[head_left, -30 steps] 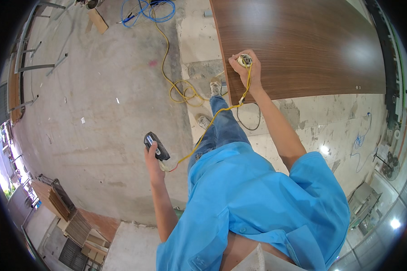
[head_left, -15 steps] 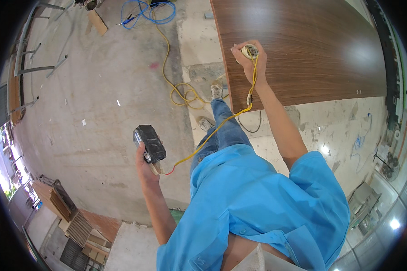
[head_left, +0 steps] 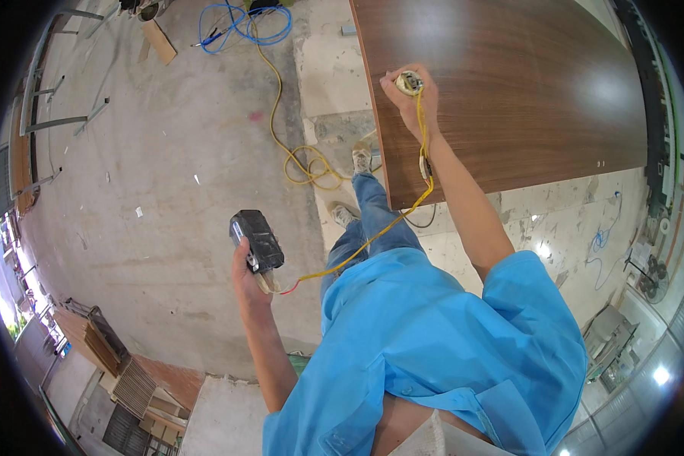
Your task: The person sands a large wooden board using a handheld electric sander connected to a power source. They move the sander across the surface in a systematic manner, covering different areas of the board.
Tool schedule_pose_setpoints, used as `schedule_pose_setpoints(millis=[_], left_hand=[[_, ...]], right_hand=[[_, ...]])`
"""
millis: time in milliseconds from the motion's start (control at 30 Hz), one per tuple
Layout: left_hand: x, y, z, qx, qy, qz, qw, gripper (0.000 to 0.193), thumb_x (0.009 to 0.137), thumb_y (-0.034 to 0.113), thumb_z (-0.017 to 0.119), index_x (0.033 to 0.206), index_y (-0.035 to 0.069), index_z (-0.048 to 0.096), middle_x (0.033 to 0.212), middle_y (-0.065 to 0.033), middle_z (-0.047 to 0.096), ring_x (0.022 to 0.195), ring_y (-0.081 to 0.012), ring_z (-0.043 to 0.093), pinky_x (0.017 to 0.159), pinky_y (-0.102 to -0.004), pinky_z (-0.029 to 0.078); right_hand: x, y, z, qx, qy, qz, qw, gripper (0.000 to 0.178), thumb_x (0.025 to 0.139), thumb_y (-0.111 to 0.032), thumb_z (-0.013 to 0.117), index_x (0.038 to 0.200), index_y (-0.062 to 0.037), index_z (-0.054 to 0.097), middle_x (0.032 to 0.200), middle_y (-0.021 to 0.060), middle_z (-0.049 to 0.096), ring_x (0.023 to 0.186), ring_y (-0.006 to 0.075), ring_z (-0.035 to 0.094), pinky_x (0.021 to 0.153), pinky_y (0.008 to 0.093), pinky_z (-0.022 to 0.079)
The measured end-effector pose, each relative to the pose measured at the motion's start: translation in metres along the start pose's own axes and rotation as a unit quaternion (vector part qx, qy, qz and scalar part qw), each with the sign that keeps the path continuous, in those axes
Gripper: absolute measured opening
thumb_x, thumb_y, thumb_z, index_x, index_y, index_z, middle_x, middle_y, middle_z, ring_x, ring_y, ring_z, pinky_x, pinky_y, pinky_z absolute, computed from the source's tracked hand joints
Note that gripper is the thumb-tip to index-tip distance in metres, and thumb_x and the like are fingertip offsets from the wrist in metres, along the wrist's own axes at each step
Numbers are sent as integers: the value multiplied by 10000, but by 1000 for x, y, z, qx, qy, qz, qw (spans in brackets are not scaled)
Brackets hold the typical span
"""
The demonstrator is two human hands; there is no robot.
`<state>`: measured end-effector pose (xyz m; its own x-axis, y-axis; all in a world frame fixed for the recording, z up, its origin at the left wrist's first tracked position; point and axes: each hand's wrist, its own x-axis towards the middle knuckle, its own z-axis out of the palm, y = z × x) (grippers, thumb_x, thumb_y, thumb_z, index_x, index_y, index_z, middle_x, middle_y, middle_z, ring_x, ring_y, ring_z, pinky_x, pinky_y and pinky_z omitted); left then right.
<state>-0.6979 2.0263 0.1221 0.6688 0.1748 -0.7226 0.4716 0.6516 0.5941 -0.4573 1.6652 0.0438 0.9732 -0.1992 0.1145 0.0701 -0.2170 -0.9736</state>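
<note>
My left hand [head_left: 251,285] is closed around a black, box-shaped pack [head_left: 257,239], held out over the concrete floor to the left of my legs. At its lower end a short red and white lead joins a yellow cable [head_left: 357,249], which sags across my thighs to the other side. My right hand [head_left: 422,102] grips a pale, round-bodied corded tool [head_left: 410,83], seen from its open-looking end, above the left part of a brown wood-grain board [head_left: 509,91]. Its underside is hidden, so contact with the board cannot be made out. A splice [head_left: 424,163] in the cable lies along my right forearm.
Loops of yellow cord [head_left: 311,167] lie on the floor ahead of my feet. A blue hose coil [head_left: 270,30] and a cardboard piece [head_left: 159,42] are farther off. Metal frames [head_left: 61,121] stand at far left; stacked panels [head_left: 87,334] at lower left. A fan [head_left: 652,281] is at right.
My right hand with the corded tool has shifted slightly left and away over the board. The cable between my hands hangs a little differently. My left hand keeps its hold on the pack.
</note>
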Motion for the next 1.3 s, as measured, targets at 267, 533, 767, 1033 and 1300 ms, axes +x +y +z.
schedule_pose_setpoints(millis=[267,533,767,1033,1300], left_hand=[[9,1,13,-9,7,-6,1000,614,1052,374,599,1483,-54,502,1275,-244,692,1096,-313,725,933,-428,613],[10,5,30,-3,-8,2,1000,604,1058,374,592,1474,-55,507,1260,-241,697,1076,-303,732,917,-419,618],[13,4,39,4,6,-1,1000,602,1051,375,601,1462,-56,516,1241,-234,706,1058,-294,735,901,-413,620],[10,5,49,-11,2,-12,1000,545,1048,339,614,1429,-47,556,1217,-189,721,1066,-274,728,923,-404,597],[7,6,57,-14,26,-27,999,517,1043,327,634,1405,-38,578,1198,-181,729,1050,-264,731,917,-401,599]], right_hand=[[18,0,-2,32,-7,31,999,200,912,-96,833,970,-58,645,972,49,733,1003,158,721,836,290,577],[32,-1,3,-2,-33,118,992,219,909,-87,830,1001,-45,635,995,64,744,1047,178,729,855,294,583],[48,-5,5,25,-17,42,999,203,921,-116,821,989,-56,640,973,68,737,997,171,726,867,309,585],[69,-9,4,71,1,-35,997,216,908,-117,833,988,-63,639,951,53,731,920,146,706,811,293,580],[78,-13,11,-23,-47,48,997,207,916,-120,823,988,-60,639,949,49,735,854,106,689,730,261,566]])
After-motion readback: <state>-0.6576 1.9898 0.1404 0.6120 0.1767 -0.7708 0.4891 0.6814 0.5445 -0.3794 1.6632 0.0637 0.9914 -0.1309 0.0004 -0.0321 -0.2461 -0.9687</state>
